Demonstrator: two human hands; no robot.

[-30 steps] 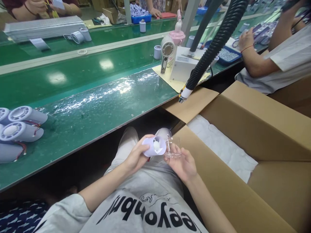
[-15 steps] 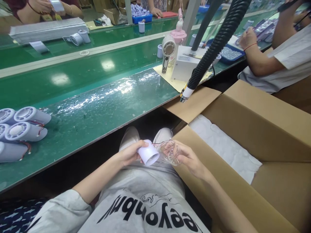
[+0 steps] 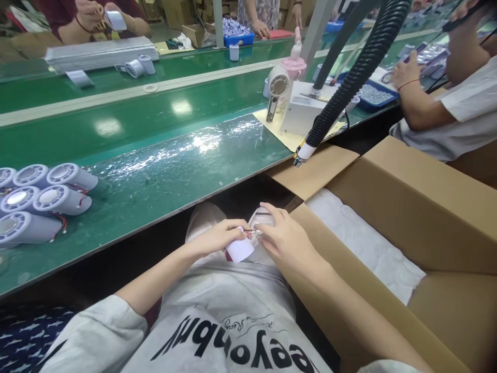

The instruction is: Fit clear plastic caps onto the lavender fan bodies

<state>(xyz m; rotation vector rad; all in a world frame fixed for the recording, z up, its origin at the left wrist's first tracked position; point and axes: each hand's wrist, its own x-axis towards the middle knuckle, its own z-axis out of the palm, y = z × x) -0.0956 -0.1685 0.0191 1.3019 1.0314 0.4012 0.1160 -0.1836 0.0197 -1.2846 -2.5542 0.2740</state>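
Over my lap, my left hand (image 3: 219,237) is closed around a pale lilac plastic cylinder (image 3: 240,250), its thumb and fingertips on thin red and dark wires (image 3: 249,231) that run from it. My right hand (image 3: 291,239) is closed just beside it, with thumb and fingertips at the wire ends. A clear plastic part (image 3: 264,216) is held within its fingers and is partly hidden by them. What exactly the right fingertips pinch is too small to make out. On the bench to the left lie several lilac fan cylinders (image 3: 64,199) with wires.
An open cardboard box (image 3: 419,207) with white lining (image 3: 365,243) stands at my right. Above its flap hangs a black corrugated hose (image 3: 349,77). A handheld fan (image 3: 278,85) and a white box (image 3: 306,106) stand on the green bench (image 3: 174,160). A co-worker's arm (image 3: 421,98) is at far right.
My right hand has turned and come closer to the left, its fingertips now at the wires. The lilac cylinder has tilted, and its open end no longer shows. The view has shifted slightly.
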